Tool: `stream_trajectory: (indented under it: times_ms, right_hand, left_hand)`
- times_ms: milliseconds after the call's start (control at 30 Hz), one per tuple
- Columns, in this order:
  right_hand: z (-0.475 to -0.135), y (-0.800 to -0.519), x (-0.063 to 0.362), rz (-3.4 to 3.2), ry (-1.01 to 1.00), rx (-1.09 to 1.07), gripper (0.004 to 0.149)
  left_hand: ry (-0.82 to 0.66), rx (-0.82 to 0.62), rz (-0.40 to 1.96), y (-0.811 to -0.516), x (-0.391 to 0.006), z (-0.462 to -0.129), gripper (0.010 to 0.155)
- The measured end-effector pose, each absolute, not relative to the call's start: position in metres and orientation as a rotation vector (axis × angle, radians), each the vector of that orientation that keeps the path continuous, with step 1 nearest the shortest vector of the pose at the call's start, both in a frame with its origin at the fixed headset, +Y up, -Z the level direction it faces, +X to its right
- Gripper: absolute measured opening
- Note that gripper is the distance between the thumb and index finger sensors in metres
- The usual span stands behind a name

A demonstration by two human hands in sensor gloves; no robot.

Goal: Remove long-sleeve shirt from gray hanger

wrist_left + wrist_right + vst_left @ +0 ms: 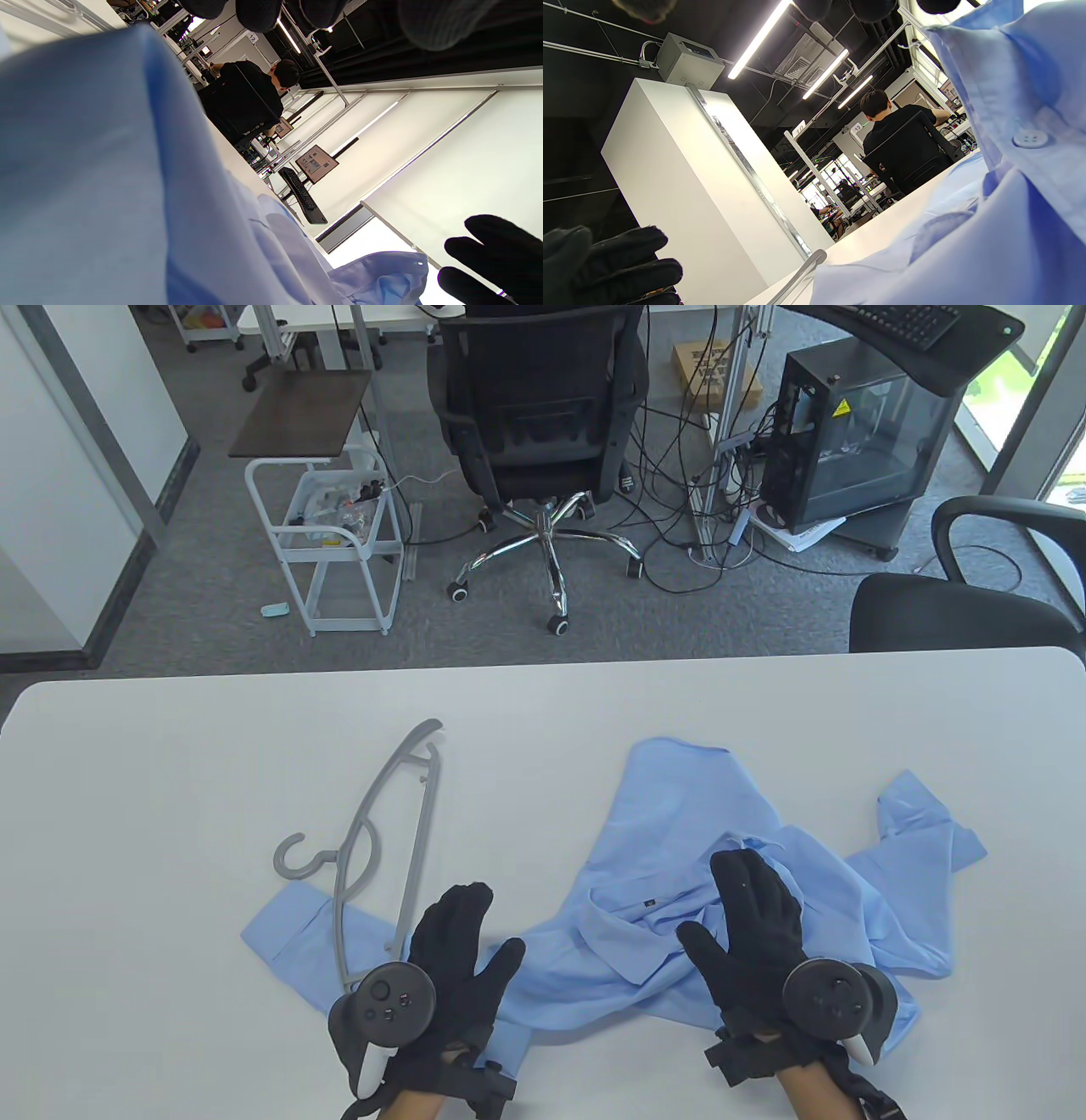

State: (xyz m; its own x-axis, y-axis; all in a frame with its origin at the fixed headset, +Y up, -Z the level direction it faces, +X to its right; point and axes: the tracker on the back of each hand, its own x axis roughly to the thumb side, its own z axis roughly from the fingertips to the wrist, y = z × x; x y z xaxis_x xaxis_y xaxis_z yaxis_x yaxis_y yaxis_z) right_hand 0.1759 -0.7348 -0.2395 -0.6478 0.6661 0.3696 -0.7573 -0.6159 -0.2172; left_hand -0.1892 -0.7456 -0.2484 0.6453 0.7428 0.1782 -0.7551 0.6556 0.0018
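Observation:
A light blue long-sleeve shirt lies crumpled flat on the white table. Its left sleeve runs out to the left. The gray hanger lies on the table beside the shirt body, its lower end across that sleeve, its hook pointing left. My left hand lies flat and open, palm down, on the sleeve next to the hanger's lower end. My right hand lies flat and open on the shirt body near the collar. Both wrist views show blue cloth close up.
The table's far edge runs across the middle of the table view. Beyond it stand a black office chair, a white cart, a computer case and a second chair at the right.

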Motion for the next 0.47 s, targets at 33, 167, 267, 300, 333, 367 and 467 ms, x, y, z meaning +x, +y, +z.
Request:
stream_trajectory:
  times_ms: [33,167,267,300,333,367,467]
  right_hand:
    - [-0.2395,-0.7349,0.1761,2.251,-0.454,0.321,0.089]
    - [-0.2395,-0.7347,0.1768,2.254,-0.453,0.32,0.088]
    - [-0.2395,-0.7346,0.1772,2.254,-0.454,0.319,0.088]
    - [-0.2395,-0.7347,0.1773,2.255,-0.454,0.317,0.089]
    - [-0.2394,-0.7347,0.1773,2.255,-0.453,0.318,0.088]
    - [-0.2393,-0.7347,0.1773,2.254,-0.452,0.318,0.088]
    - [-0.2391,-0.7346,0.1774,2.252,-0.454,0.317,0.089]
  left_hand:
    - [-0.167,0.078,0.854,-0.7457,-0.1892,-0.2485,0.08]
    - [-0.171,0.077,0.853,-0.7458,-0.1888,-0.2487,0.08]
    - [-0.176,0.078,0.848,-0.746,-0.188,-0.2486,0.08]
    - [-0.176,0.079,0.846,-0.7461,-0.1879,-0.2487,0.079]
    - [-0.176,0.079,0.844,-0.7463,-0.1877,-0.2487,0.079]
    - [-0.176,0.078,0.843,-0.7465,-0.1876,-0.2488,0.079]
    - [-0.175,0.074,0.841,-0.7468,-0.187,-0.2487,0.079]
